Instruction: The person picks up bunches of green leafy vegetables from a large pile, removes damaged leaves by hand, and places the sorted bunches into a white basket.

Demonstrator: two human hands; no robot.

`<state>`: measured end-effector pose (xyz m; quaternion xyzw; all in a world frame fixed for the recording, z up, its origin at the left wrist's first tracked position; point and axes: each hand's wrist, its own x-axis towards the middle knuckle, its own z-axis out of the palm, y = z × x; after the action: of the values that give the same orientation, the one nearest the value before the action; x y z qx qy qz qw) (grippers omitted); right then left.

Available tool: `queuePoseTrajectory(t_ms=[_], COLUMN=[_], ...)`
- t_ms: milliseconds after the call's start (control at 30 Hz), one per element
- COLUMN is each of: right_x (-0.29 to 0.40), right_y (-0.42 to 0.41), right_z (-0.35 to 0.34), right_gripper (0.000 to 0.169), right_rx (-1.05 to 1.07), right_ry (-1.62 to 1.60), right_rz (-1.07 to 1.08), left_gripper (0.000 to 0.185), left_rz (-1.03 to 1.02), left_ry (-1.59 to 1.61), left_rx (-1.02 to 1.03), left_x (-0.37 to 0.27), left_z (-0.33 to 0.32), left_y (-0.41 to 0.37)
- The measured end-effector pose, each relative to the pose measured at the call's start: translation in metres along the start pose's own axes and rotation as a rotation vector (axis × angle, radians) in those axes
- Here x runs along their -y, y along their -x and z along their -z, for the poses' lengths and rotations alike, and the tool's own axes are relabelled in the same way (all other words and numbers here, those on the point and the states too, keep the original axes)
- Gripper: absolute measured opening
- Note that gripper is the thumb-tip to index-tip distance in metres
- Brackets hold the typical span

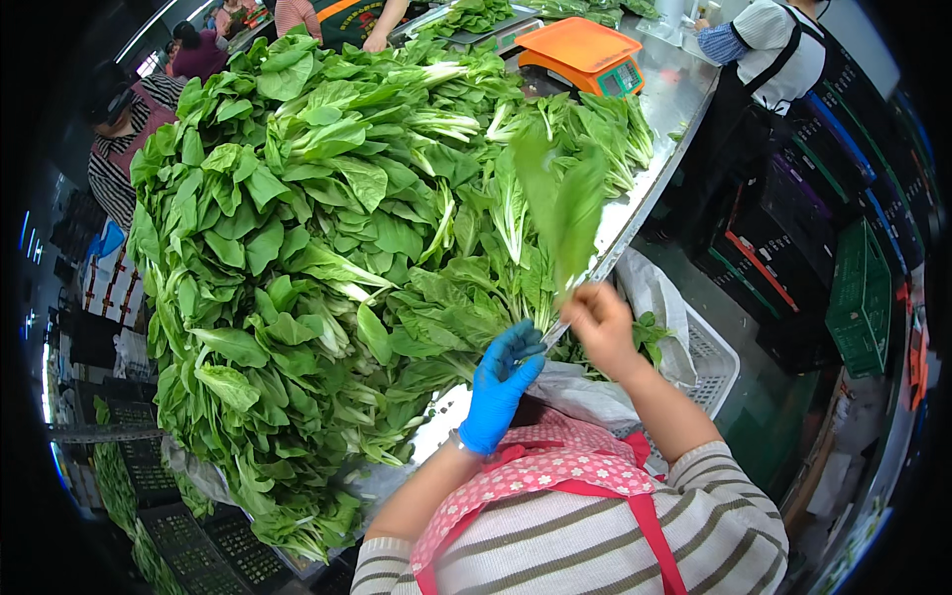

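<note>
My right hand (601, 327), bare, pinches the stem end of a loose leafy green (569, 208), whose broad leaves stand up over the table edge and are blurred. Close by on the left is my left hand (500, 394) in a blue glove, fingers curled and thumb apart, with nothing visible in it. Beyond both hands a large heap of leafy greens (320, 201) covers the metal table (662, 97). Bunches with pale stems (513, 216) lie just past my fingertips.
Below the table edge at right stands a white plastic basket (718, 349) with a pale sack (654, 290) in it. An orange scale (580, 52) sits at the far end. People work around the table. Stacked black crates (773, 230) and a green crate (859, 297) stand right.
</note>
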<state>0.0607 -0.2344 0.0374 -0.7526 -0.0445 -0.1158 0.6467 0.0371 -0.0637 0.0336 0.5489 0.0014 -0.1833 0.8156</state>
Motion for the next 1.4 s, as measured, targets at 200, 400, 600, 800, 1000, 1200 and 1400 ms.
queuePoseTrajectory(t_ms=[200,400,600,800,1000,1200,1400], right_x=[-0.013,-0.059,-0.062,-0.006,0.01,-0.051,-0.026], right_y=[-0.029,-0.092,-0.088,-0.021,0.002,-0.04,-0.03], right_z=[-0.016,-0.044,-0.025,-0.028,-0.026,0.0,-0.003], right_gripper=[0.017,0.034,0.024,0.017,0.019,0.025,0.032], right_rx=[0.112,-0.107,-0.273,-0.231,0.162,0.094,0.022], right_ry=[0.257,0.734,-0.007,0.111,0.245,0.75,1.061], right_rz=[0.051,0.035,-0.291,0.112,0.297,0.102,0.067], left_gripper=[0.031,0.025,0.028,0.028,0.031,0.031,0.044], left_rz=[0.039,0.101,0.106,0.126,0.072,-0.06,-0.18], left_ry=[0.096,0.391,0.498,0.463,0.393,0.33,0.19], left_rx=[-0.114,-0.122,-0.06,-0.092,-0.236,-0.182,-0.23], left_x=[-0.007,-0.007,-0.005,-0.012,-0.001,-0.036,-0.037], left_z=[0.011,0.019,0.027,0.006,0.013,0.019,0.045], left_y=[-0.012,-0.001,0.004,-0.002,-0.01,0.023,0.057])
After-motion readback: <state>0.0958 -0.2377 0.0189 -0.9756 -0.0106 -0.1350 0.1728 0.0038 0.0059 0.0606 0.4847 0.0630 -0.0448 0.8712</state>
